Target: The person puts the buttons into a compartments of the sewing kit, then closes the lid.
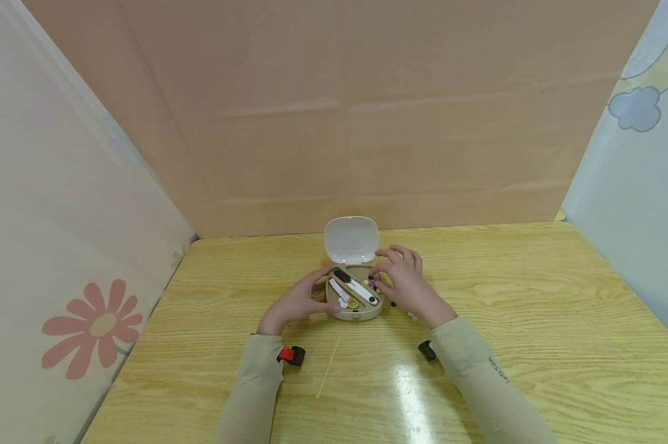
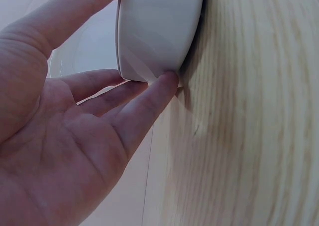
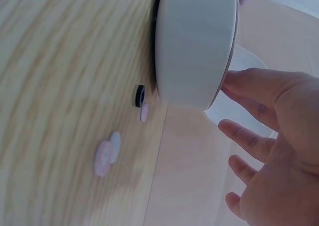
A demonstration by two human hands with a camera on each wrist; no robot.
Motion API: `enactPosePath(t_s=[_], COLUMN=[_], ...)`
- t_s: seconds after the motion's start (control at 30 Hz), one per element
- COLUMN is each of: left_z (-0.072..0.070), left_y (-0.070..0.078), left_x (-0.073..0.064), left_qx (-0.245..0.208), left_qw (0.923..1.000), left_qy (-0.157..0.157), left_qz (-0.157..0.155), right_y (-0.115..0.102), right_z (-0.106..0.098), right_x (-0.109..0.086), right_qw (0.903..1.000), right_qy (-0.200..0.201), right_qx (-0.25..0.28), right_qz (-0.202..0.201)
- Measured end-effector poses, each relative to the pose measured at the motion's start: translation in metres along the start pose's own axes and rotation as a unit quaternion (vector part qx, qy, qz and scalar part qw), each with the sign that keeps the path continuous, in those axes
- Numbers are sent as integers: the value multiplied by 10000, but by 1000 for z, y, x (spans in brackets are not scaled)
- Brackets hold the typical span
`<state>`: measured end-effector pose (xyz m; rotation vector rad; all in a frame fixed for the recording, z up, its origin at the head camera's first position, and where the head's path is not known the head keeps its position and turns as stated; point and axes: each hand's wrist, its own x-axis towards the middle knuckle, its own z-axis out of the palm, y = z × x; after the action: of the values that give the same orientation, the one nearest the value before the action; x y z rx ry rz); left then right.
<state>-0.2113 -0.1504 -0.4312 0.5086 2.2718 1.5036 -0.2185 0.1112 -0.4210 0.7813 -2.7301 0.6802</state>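
A small light-coloured box (image 1: 356, 314) stands on the table, its clear lid (image 1: 352, 239) raised at the back. My left hand (image 1: 297, 302) grips it from the left, thumb at the front and fingers along the side wall. Across the middle lies a white tool with a black end (image 1: 356, 286). To its left sit a pink-and-white strip (image 1: 340, 291) and a gold ring-shaped piece (image 1: 353, 303). My right hand (image 1: 408, 280) reaches over the right compartment, thumb and index finger at small coloured buttons (image 1: 372, 284); I cannot tell whether they pinch one. Its other fingers are spread apart.
On the table right of the box lie a black button (image 3: 140, 95) and pale pink and white buttons (image 3: 103, 158). The wooden table (image 1: 506, 296) runs back to a brown cloth wall (image 1: 339, 123). Patterned panels (image 1: 78, 246) flank both sides.
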Motion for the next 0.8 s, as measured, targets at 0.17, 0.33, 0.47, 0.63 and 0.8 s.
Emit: enactPosePath(t_s=[0.17,0.33,0.47,0.63,0.8], left_z=[0,0,1,1,1], left_y=[-1,0,0,-1,-1], left_x=[0,-1,-1,0,0], left_qx=[-15,42,57,37,46], left_qw=[10000,10000,10000,10000,10000], left_qy=[4,36,30,46,40], left_qz=[46,-35,-37,-42,-4], right_y=[-1,-1,-1,2,4], right_z=[-2,-3,-5,-8,-13], right_x=[-1,-1,-2,-3,-5], right_qw=[9999,9998,9997,9991,9987], right_qy=[-76,-88,-17,143,93], right_qx=[74,139,215,382,451], right_qz=[99,108,86,111,199])
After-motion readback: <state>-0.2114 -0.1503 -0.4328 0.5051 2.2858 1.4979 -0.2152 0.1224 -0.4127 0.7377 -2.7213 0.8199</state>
